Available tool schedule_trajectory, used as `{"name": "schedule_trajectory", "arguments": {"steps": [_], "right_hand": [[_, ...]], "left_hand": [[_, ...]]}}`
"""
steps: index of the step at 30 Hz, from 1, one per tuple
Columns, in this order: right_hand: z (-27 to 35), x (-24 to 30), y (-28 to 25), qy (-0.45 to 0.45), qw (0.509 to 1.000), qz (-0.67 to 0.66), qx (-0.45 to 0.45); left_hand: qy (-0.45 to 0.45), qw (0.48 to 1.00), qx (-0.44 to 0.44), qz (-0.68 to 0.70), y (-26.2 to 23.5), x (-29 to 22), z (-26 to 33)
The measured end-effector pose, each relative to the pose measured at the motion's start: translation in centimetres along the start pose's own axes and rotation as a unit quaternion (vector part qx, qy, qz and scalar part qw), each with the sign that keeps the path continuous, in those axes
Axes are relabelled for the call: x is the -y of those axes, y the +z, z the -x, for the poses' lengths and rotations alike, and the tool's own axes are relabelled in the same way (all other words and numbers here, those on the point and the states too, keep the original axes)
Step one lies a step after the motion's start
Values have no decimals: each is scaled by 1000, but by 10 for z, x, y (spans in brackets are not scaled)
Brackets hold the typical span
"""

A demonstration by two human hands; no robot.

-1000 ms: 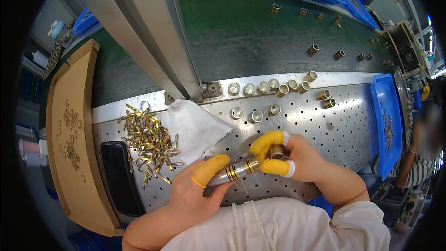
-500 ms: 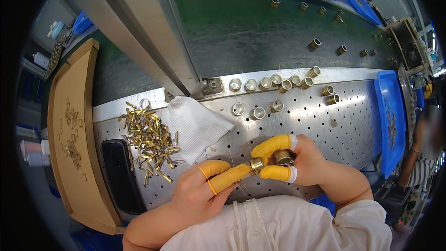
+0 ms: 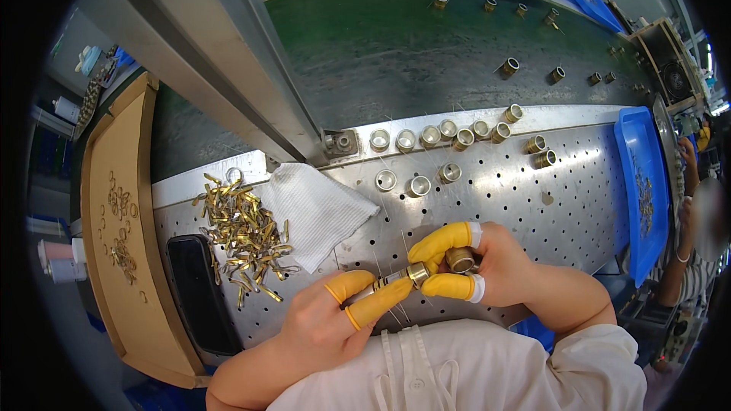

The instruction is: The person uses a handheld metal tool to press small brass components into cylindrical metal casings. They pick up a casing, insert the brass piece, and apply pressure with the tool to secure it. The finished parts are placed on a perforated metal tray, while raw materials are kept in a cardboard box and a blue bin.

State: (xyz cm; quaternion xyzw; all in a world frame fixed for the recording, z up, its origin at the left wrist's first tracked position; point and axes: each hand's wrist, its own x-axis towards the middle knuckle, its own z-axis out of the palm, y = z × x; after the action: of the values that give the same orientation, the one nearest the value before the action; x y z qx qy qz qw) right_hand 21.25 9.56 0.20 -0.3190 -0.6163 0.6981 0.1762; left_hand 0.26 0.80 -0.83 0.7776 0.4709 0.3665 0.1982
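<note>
Head view: left hand (image 3: 324, 320) clamped on a ringed metal rod (image 3: 387, 280), mostly hidden in the grip; right hand (image 3: 495, 265) clamped on a brass sleeve (image 3: 418, 274) at the rod's right end, near side of the tabletop (image 3: 495, 209); second sleeve (image 3: 460, 260) in that palm, partly covered; far post (image 3: 228, 46), top cut off, obscuring some green belt (image 3: 396, 38).

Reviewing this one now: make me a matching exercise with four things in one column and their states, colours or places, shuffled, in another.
Things:
1. Right hand
2. Phone
3. Cardboard tray
4. Cloth

Descriptions:
A. Brown, with small rings lying in it
B. White and ribbed
C. Yellow finger covers on, grasping a brass-coloured cylinder
D. Black, beside the heap of metal pieces

Pairs: 1-C, 2-D, 3-A, 4-B
</note>
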Motion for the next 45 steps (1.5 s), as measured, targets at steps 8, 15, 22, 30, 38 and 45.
{"name": "schedule_trajectory", "arguments": {"steps": [8, 15, 22, 30, 38, 45], "right_hand": [[-1, 1, 0, 11, 1000, -8, 4], [0, 1, 1, -1, 1000, -16, -5], [0, 4, 1, 1, 1000, -4, -8], [-1, 2, 1, 8, 1000, -27, -11], [0, 1, -2, 3, 1000, -16, 19], [-5, -9, -2, -166, 983, 79, -3]], "left_hand": [[8, 1000, -16, 1, 1, 1, 2], [7, 1000, -16, 3, 1, 0, 1], [-2, 1000, 3, -23, 1, -3, 2], [16, 999, -28, -13, 2, 0, 1], [16, 999, -28, -12, 3, 1, 2], [-80, 993, -49, 76, 1, -5, 0]]}}
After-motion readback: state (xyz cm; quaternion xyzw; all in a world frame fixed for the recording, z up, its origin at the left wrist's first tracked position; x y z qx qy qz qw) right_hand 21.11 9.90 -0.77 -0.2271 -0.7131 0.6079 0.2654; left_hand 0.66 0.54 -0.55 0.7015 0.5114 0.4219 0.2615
